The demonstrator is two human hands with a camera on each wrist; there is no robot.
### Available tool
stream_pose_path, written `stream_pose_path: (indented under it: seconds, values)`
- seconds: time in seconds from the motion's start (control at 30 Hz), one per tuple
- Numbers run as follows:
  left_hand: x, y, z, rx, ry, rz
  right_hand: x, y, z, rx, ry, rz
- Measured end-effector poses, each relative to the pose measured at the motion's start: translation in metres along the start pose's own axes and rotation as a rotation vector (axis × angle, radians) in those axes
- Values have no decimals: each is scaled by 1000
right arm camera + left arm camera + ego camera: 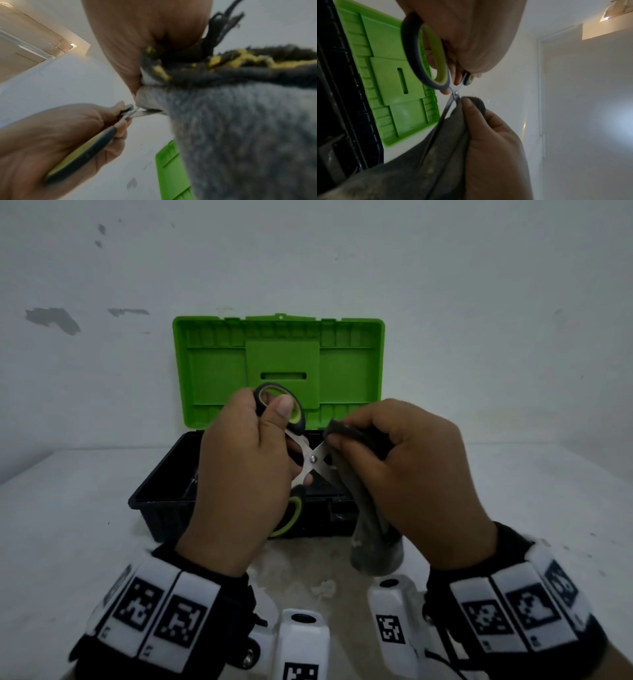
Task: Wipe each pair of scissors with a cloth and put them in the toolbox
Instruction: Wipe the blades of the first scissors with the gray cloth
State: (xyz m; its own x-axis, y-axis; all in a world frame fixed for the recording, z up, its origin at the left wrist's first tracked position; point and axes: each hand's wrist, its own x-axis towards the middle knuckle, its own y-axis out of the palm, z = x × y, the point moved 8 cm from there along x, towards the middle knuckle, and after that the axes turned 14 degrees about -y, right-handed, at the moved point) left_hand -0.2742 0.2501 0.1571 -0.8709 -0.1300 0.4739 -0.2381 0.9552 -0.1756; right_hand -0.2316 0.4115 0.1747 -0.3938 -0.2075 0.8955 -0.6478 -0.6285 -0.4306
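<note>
My left hand [246, 470] grips a pair of scissors [310, 455] with black and yellow-green handles [426, 56], blades spread apart. My right hand [404, 474] pinches a dark grey cloth [373, 529] around one blade close to the pivot screw. The cloth [440, 148] hangs down from that hand and hides most of the wrapped blade. In the right wrist view the cloth [240, 135] fills the right side and a bare stretch of blade [139, 114] shows between the hands. The toolbox [161, 501] stands right behind the hands, its green lid [279, 354] raised.
The toolbox sits on a white table [68, 542] against a white wall [479, 302]. Its black tray is mostly hidden behind my hands. White wrist-mounted devices [301, 642] with black markers sit at the bottom of the head view.
</note>
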Motion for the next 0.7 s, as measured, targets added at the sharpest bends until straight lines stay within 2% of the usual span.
stream_pose_path:
  seconds: [0.13, 0.23, 0.37, 0.57, 0.7]
  values:
    - [5, 3, 10, -129, -125, 80, -4, -13, -28, -23, 112, -43]
    - [8, 4, 15, -141, -185, 100, -5, -17, -35, -4, 149, -58]
    - [12, 0, 21, -134, -216, 95, 2, -20, -19, 53, 87, -75]
    - [6, 5, 14, -95, -170, 131, 4, 11, 12, 68, -131, 128]
    - [6, 8, 17, -152, -201, 164, 4, -3, -13, -17, -55, 88]
